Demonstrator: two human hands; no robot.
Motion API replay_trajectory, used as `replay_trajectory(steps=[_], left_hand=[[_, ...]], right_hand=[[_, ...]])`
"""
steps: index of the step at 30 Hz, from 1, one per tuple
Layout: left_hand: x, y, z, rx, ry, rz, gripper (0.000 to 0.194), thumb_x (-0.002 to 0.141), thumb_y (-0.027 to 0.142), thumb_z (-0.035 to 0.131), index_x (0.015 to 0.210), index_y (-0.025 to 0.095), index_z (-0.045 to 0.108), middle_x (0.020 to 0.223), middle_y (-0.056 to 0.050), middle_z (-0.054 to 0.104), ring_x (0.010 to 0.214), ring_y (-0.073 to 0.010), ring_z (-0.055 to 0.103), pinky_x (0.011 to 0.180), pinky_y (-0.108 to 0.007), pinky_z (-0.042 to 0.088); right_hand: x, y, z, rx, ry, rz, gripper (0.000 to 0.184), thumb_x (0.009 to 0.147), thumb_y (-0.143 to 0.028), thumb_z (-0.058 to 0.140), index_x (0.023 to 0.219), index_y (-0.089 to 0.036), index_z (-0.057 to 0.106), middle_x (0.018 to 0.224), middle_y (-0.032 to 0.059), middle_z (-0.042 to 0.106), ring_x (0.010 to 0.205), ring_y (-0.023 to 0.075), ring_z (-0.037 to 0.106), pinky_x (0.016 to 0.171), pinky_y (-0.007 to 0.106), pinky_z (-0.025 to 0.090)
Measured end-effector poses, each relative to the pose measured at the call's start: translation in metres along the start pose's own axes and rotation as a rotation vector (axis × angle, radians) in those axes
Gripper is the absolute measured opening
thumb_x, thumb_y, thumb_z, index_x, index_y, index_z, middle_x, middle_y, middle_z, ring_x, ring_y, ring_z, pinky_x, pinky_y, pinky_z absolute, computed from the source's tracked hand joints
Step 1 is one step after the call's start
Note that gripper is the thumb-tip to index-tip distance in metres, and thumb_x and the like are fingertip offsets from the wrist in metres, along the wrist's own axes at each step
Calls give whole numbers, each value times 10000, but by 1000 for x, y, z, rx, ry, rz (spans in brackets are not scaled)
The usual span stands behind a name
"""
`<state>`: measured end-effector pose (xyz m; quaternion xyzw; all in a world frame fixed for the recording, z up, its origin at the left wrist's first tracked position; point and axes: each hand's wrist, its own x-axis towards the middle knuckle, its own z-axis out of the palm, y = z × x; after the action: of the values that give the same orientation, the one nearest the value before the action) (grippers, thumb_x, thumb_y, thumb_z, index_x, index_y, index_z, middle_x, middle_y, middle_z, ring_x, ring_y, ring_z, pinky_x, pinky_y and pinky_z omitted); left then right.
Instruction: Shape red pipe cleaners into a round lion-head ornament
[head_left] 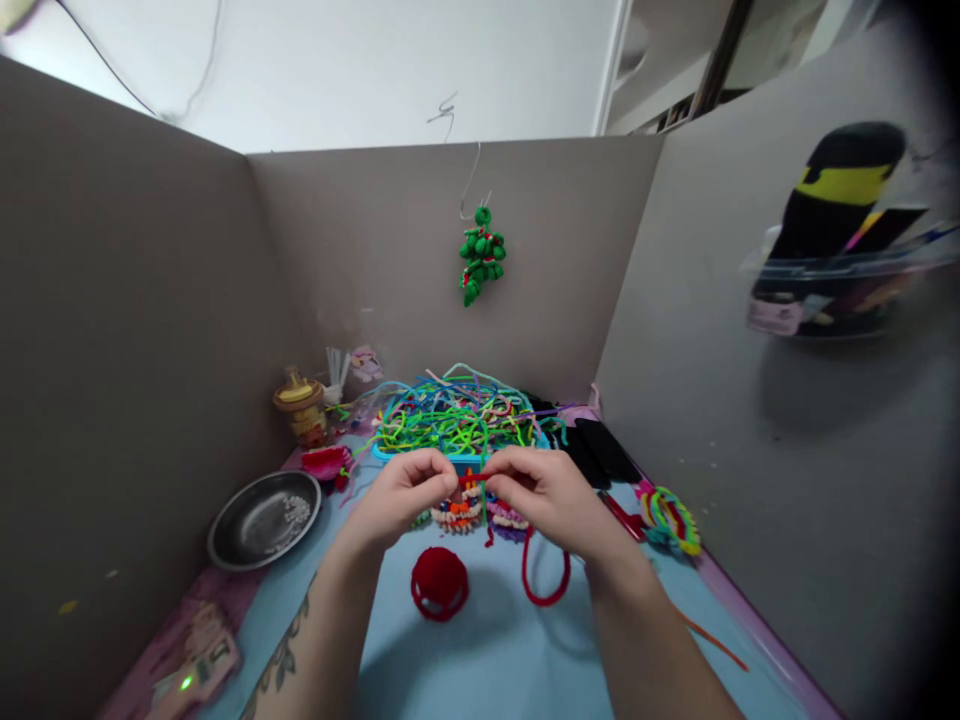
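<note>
My left hand point(401, 495) and my right hand point(551, 495) meet over the light blue table top point(495, 650), both pinched shut on a short red pipe cleaner piece point(469, 478) held between them. A red pipe cleaner loop point(546, 580) hangs down below my right hand. Just under the hands lie several small coiled pipe cleaner pieces point(469, 515) in white, orange and purple. A round red pipe cleaner ball point(439, 582) rests on the table in front of my wrists.
A blue tray piled with loose coloured pipe cleaners point(457, 415) sits behind the hands. A metal bowl point(264, 518) with white beads is at left, a coloured ring bundle point(670, 518) at right. Grey cardboard walls enclose the table; a green figure point(481, 255) hangs on the back wall.
</note>
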<state>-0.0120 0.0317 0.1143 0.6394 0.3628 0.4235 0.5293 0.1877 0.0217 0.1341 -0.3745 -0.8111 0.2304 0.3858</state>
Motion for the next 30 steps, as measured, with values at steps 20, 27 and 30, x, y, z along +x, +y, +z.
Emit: replay_trajectory(steps=[20, 27, 30], left_hand=[[-74, -115, -26, 791, 243, -230, 259, 800, 365, 441, 782, 174, 615, 768, -54, 666, 703, -199, 586, 637, -279, 384], [-84, -129, -10, 569, 226, -219, 310, 752, 414, 544, 931, 166, 598, 717, -35, 662, 652, -186, 602, 623, -278, 425], [-83, -128, -6, 412, 234, -205, 373, 709, 368, 615, 1008, 152, 566, 751, -41, 660, 690, -186, 614, 660, -291, 452]], right_hand=[[-76, 64, 110, -312, -75, 292, 126, 871, -196, 420, 818, -190, 535, 788, 27, 611, 718, 154, 546, 596, 244, 316], [-85, 84, 139, 42, 131, 254, 144, 867, -205, 380, 761, -194, 477, 715, 7, 538, 704, 152, 508, 638, 240, 358], [-87, 85, 140, 121, 147, 294, 148, 866, -237, 384, 758, -202, 479, 671, -12, 526, 647, 146, 494, 601, 236, 347]])
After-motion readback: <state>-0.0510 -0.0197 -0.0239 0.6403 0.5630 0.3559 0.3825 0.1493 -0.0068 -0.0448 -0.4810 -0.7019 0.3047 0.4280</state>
